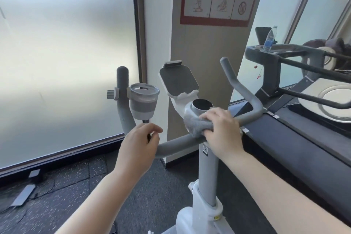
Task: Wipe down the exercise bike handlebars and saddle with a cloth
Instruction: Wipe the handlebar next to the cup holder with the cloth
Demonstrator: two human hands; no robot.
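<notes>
The grey handlebars [176,145] of a white exercise bike curve up on both sides of its centre post. A grey cloth [195,122] lies bunched over the middle of the bar, below the round black display [202,104]. My right hand [221,131] presses on the cloth with fingers curled over it. My left hand [139,142] hovers over the left bend of the bar, fingers loosely curled, thumb and forefinger close, holding nothing that I can see. The saddle is out of view.
A grey cup holder [143,101] is clamped to the left handlebar, and a tablet stand [178,81] rises behind the display. A treadmill [296,138] with a water bottle [269,39] stands close on the right. Frosted glass and a pillar with a poster lie ahead.
</notes>
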